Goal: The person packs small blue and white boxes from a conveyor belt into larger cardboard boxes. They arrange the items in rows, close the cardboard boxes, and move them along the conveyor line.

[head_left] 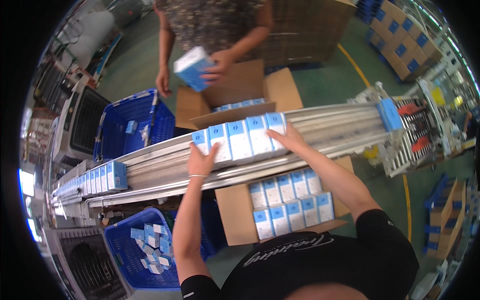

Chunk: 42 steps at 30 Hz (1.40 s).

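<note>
A row of five blue-and-white cartons [240,140] lies across the aluminium conveyor [330,122], directly in front of the person and between the two hands. The row's long axis follows the conveyor, climbing slightly toward the right, while each carton has its own longer side set across the conveyor.

The left hand [202,159] grasps the left end of the row, its thumb spread over the near faces; the right hand [289,138] grasps the right end, its thumb likewise on the near face of the last carton. The row appears to be pinched endwise between them; whether it is raised off the conveyor cannot be told.

The open cardboard box [235,217] stands on the near side of the conveyor, closer to the person's body and somewhat to the right of the row. Its two visible rows of packed cartons [287,200] run nearly parallel to the held row, so the two differ mostly in position, hardly in direction. The right forearm crosses above the box's right side, whereas the left forearm passes beyond its left flap, making the right arm the nearer one.
</note>
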Each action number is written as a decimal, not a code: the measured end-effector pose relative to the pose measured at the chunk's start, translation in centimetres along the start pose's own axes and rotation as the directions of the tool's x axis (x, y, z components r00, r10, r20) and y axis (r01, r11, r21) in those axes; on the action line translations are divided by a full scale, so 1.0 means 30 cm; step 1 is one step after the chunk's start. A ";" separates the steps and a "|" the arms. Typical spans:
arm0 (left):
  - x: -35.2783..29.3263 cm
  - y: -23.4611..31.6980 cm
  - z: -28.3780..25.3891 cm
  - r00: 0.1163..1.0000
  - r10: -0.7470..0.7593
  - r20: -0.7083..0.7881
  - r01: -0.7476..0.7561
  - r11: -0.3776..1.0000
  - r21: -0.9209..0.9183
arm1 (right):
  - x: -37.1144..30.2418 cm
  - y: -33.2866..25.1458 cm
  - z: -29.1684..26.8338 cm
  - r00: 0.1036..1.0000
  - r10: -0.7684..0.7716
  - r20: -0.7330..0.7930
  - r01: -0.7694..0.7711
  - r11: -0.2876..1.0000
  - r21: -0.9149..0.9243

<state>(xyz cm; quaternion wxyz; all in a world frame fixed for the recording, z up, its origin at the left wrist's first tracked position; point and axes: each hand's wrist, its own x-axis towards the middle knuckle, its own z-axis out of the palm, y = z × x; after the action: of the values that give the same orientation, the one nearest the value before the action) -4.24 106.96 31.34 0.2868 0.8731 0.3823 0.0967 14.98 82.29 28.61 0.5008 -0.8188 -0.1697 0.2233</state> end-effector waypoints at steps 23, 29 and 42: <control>-0.442 0.137 0.409 0.789 -0.098 0.607 -0.392 0.680 0.620 | -0.503 0.511 -0.282 0.970 -0.241 0.012 0.164 0.620 -0.767; -0.660 -0.243 0.251 0.962 0.207 -0.179 -0.117 0.902 0.415 | -0.745 0.654 -0.534 0.895 -0.391 -0.214 0.123 0.679 -0.724; -0.847 0.074 0.495 0.611 0.003 0.791 -0.514 0.762 0.394 | -0.692 0.436 -0.189 0.598 0.064 0.799 0.410 0.832 -0.373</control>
<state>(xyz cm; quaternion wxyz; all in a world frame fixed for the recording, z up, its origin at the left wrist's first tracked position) -14.63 81.05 21.77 0.1151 0.9230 0.0998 -0.3535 1.22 61.87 23.21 0.1529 -0.7184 -0.5070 0.4511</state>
